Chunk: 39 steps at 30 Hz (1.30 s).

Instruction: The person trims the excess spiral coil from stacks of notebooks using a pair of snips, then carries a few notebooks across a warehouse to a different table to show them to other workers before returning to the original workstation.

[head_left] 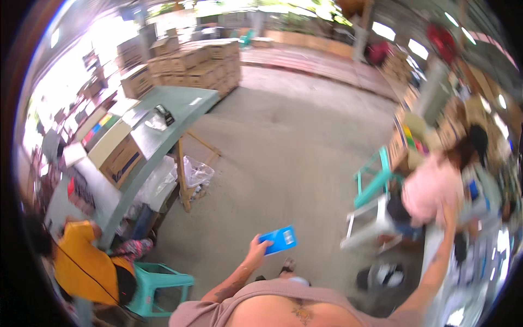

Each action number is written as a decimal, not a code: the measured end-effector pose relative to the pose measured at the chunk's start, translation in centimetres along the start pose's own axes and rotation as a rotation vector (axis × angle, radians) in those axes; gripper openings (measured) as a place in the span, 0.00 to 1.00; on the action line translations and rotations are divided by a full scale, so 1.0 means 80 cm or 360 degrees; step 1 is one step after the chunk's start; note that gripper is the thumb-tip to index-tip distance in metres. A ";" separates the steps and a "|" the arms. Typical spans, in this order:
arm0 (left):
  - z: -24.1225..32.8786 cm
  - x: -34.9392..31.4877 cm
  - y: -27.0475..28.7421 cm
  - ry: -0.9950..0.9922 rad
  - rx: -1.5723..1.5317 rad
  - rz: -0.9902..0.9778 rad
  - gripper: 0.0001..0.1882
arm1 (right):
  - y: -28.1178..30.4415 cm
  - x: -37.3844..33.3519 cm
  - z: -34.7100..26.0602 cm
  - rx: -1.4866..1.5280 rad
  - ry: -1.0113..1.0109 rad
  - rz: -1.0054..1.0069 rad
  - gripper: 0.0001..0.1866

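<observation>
My left hand (256,254) is closed around the near-left end of a flat blue pack (279,240) with a white label at its far end. The thumb lies over the pack's upper face, and it is held over the concrete floor in front of my body. Stretched out to the right, my right hand (449,212) reaches the back of a seated person in a pink shirt (430,188). It appears to touch the shirt, though I cannot make out contact for certain. Its fingers are small and blurred.
At left stands a long grey table (177,103) bearing an open carton (117,155). A person in yellow (81,261) sits there beside a green stool (158,280). A white stool (365,223) and another green stool (373,177) stand at right. Stacked cartons (190,65) lie beyond the table.
</observation>
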<state>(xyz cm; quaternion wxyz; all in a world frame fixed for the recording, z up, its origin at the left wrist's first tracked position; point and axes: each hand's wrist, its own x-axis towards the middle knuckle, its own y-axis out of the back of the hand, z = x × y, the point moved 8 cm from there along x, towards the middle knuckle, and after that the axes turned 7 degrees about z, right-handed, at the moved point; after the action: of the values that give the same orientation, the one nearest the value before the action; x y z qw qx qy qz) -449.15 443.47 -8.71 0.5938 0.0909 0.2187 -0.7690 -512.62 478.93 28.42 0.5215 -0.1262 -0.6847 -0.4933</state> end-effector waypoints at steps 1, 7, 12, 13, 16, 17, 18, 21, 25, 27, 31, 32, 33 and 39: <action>-0.030 0.048 0.032 0.0175 -0.0038 0.0276 0.24 | -0.037 0.036 0.020 -0.0066 -0.0079 -0.0070 0.34; -0.003 0.068 0.360 0.0156 0.0624 0.1925 0.24 | -0.296 0.141 0.018 -0.0264 -0.0452 -0.0560 0.30; 0.061 0.137 0.334 0.0589 0.0980 0.2186 0.23 | -0.386 0.183 0.006 -0.0358 -0.0595 -0.0445 0.26; 0.071 0.170 0.325 0.0583 0.1019 0.2176 0.23 | -0.401 0.189 -0.006 -0.0354 -0.0625 -0.0408 0.26; 0.084 0.359 0.241 0.0620 0.0947 0.1767 0.25 | -0.426 0.196 -0.060 -0.0297 -0.0655 -0.0256 0.24; 0.108 0.405 0.217 0.0552 0.0924 0.1660 0.27 | -0.456 0.198 -0.095 -0.0192 -0.0661 -0.0239 0.23; 0.106 0.476 0.222 0.0460 0.0971 0.1636 0.25 | -0.485 0.195 -0.134 -0.0055 -0.0661 -0.0207 0.23; 0.157 0.699 -0.001 0.0178 0.0698 0.1058 0.21 | -0.495 0.195 -0.236 0.0119 -0.0617 -0.0098 0.21; 0.248 0.873 -0.203 -0.0099 0.0788 0.0587 0.21 | -0.626 0.115 -0.440 0.0550 -0.0706 -0.0545 0.19; 0.265 0.941 -0.273 -0.0174 0.0631 0.0347 0.20 | -0.720 0.040 -0.559 0.0735 -0.0790 -0.0976 0.18; 0.267 1.012 -0.338 -0.0272 0.0381 -0.0057 0.19 | -0.863 -0.135 -0.775 0.0858 -0.0886 -0.2059 0.16; 0.271 1.028 -0.350 -0.0229 0.0499 -0.0079 0.19 | -0.884 -0.165 -0.799 0.0799 -0.0942 -0.2269 0.16; 0.269 1.031 -0.354 -0.0146 0.0609 -0.0103 0.20 | -0.905 -0.180 -0.824 0.0784 -0.0969 -0.2414 0.15; 0.306 1.091 -0.098 0.0505 0.0825 0.1076 0.23 | -1.071 -0.037 -1.098 0.1321 -0.0620 -0.2680 0.14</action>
<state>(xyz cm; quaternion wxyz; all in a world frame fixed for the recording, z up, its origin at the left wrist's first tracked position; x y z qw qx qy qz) -477.98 357.91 -20.09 0.7284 0.4195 0.0652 -0.5378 -518.43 367.80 -23.36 -0.1240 0.5224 -0.7456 -0.3948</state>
